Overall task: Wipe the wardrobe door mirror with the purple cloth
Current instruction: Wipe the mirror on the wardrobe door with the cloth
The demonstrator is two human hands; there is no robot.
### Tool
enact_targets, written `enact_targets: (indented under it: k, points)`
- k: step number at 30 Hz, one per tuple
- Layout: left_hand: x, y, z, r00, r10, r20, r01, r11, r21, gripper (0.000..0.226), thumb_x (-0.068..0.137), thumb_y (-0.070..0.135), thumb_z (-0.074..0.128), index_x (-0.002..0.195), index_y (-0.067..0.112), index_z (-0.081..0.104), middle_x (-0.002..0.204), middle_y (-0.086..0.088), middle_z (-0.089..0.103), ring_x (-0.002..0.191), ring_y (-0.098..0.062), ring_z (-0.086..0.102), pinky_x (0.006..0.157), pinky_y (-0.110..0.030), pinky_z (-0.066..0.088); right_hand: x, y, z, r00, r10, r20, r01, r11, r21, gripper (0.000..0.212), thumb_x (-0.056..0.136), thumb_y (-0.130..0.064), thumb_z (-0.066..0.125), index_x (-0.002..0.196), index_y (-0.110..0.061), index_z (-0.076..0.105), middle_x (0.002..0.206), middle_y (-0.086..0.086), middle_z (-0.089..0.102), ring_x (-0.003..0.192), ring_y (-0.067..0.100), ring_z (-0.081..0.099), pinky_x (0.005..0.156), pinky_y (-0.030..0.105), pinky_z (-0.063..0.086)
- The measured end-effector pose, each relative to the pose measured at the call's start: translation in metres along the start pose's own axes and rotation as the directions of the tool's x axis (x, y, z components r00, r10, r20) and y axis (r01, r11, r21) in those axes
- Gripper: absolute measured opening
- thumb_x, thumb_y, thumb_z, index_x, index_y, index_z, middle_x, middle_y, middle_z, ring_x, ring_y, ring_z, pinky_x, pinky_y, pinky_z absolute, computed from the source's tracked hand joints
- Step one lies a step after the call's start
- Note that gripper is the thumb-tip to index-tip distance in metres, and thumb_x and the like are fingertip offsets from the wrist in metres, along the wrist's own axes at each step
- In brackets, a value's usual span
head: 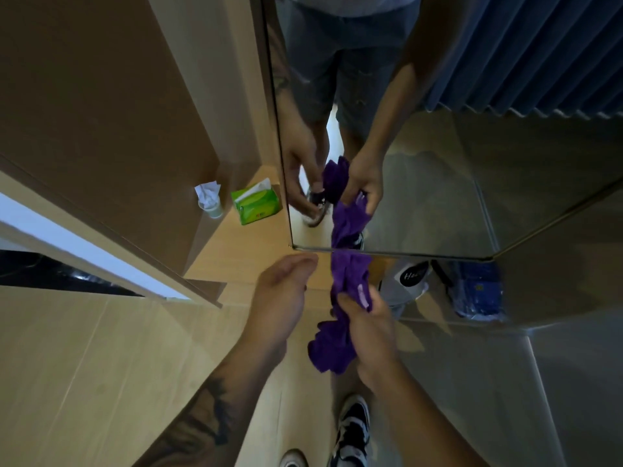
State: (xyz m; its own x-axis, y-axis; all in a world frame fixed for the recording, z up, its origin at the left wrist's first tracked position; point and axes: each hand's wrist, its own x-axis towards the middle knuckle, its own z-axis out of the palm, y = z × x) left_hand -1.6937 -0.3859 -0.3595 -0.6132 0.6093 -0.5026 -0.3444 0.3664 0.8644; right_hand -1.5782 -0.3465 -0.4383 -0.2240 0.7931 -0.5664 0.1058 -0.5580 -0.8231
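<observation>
The wardrobe door mirror (438, 183) fills the upper right, its bottom edge running across the middle of the view. A bunched purple cloth (347, 281) hangs in front of that edge, with its upper end touching or nearly touching the glass. My right hand (371, 335) grips the cloth around its middle. My left hand (279, 305) hovers just left of the cloth with its fingers loosely curled and holds nothing. Both hands and the cloth are reflected in the glass above.
A green tissue pack (256, 205) and a small cup with crumpled paper (210, 200) sit on the wooden floor left of the mirror. A white bag (404, 284) and a blue packet (478, 291) lie below the mirror. My sneakers (350, 433) stand underneath.
</observation>
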Motion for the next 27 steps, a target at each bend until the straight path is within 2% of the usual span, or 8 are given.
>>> enact_targets:
  k: [3, 7, 9, 13, 18, 21, 24, 27]
  points:
    - [0.009, 0.007, -0.015, 0.94, 0.259, -0.221, -0.262, 0.965, 0.018, 0.023, 0.09, 0.03, 0.076, 0.111, 0.03, 0.066, 0.107, 0.007, 0.069, 0.103, -0.017, 0.065, 0.08, -0.031, 0.05, 0.019, -0.003, -0.009, 0.996, 0.06, -0.066, -0.051, 0.99, 0.129, 0.035, 0.095, -0.011, 0.068, 0.098, -0.045, 0.076, 0.099, 0.004, 0.078, 0.104, 0.048, 0.068, 0.093, 0.07, 0.054]
    - [0.022, 0.032, -0.017, 0.824, 0.566, 0.01, -0.565, 0.822, 0.072, 0.056, 0.097, 0.02, 0.069, 0.141, 0.043, 0.044, 0.129, 0.03, 0.06, 0.123, 0.005, 0.057, 0.097, -0.022, 0.05, 0.037, -0.012, -0.016, 0.989, -0.002, -0.15, 0.023, 0.989, 0.144, 0.033, 0.094, -0.009, 0.067, 0.105, -0.039, 0.074, 0.099, -0.003, 0.078, 0.101, 0.032, 0.072, 0.093, 0.054, 0.059]
    - [0.029, 0.039, -0.012, 0.802, 0.59, 0.094, -0.596, 0.802, 0.046, 0.047, 0.101, 0.013, 0.063, 0.141, 0.033, 0.047, 0.12, 0.028, 0.066, 0.116, 0.007, 0.06, 0.093, -0.018, 0.048, 0.045, -0.018, -0.007, 0.966, -0.033, -0.256, 0.068, 0.989, 0.129, 0.031, 0.091, -0.006, 0.065, 0.097, -0.036, 0.072, 0.09, -0.005, 0.076, 0.091, 0.025, 0.071, 0.08, 0.042, 0.059]
    - [0.038, 0.035, -0.01, 0.792, 0.606, 0.076, -0.609, 0.792, 0.036, 0.042, 0.104, 0.024, 0.056, 0.145, 0.02, 0.051, 0.114, 0.009, 0.065, 0.107, -0.006, 0.06, 0.096, -0.036, 0.048, 0.057, -0.021, 0.022, 0.933, -0.048, -0.356, 0.067, 0.997, 0.041, 0.03, 0.09, -0.008, 0.058, 0.088, -0.037, 0.067, 0.089, -0.005, 0.073, 0.087, 0.027, 0.07, 0.084, 0.049, 0.059]
    - [0.043, 0.028, -0.009, 0.789, 0.61, 0.074, -0.614, 0.788, 0.044, 0.044, 0.104, 0.027, 0.053, 0.148, 0.021, 0.049, 0.113, -0.028, 0.05, 0.105, -0.054, 0.047, 0.085, -0.043, 0.042, 0.05, 0.0, 0.037, 0.981, -0.143, -0.134, 0.138, 0.989, -0.042, 0.025, 0.096, -0.016, 0.064, 0.111, -0.033, 0.073, 0.093, -0.004, 0.074, 0.088, 0.019, 0.067, 0.073, 0.035, 0.052]
    - [0.041, 0.027, -0.008, 0.835, 0.55, 0.018, -0.55, 0.835, 0.025, 0.045, 0.104, 0.028, 0.055, 0.149, 0.025, 0.048, 0.131, -0.017, 0.059, 0.129, -0.037, 0.055, 0.108, -0.062, 0.045, 0.055, 0.001, 0.03, 0.983, -0.045, -0.176, 0.072, 0.986, 0.149, 0.022, 0.093, -0.017, 0.069, 0.106, -0.034, 0.074, 0.096, -0.003, 0.077, 0.09, 0.02, 0.072, 0.074, 0.033, 0.056]
    - [0.039, 0.028, -0.007, 0.856, 0.516, -0.037, -0.515, 0.857, 0.015, 0.035, 0.105, 0.025, 0.055, 0.14, 0.034, 0.054, 0.127, 0.012, 0.068, 0.128, -0.008, 0.059, 0.112, -0.056, 0.046, 0.068, -0.021, 0.01, 0.911, 0.17, -0.375, 0.053, 0.855, 0.515, 0.025, 0.096, 0.004, 0.061, 0.111, -0.016, 0.066, 0.094, 0.001, 0.073, 0.069, 0.013, 0.068, 0.05, 0.023, 0.054]
    - [0.038, 0.029, -0.006, 0.866, 0.498, -0.044, -0.498, 0.867, 0.023, 0.038, 0.106, 0.024, 0.055, 0.143, 0.03, 0.054, 0.121, 0.017, 0.068, 0.127, -0.007, 0.059, 0.112, -0.054, 0.045, 0.078, -0.03, 0.002, 0.861, 0.128, -0.491, 0.115, 0.893, 0.434, 0.035, 0.095, 0.002, 0.059, 0.124, -0.017, 0.06, 0.106, -0.001, 0.069, 0.078, 0.014, 0.068, 0.057, 0.03, 0.06]
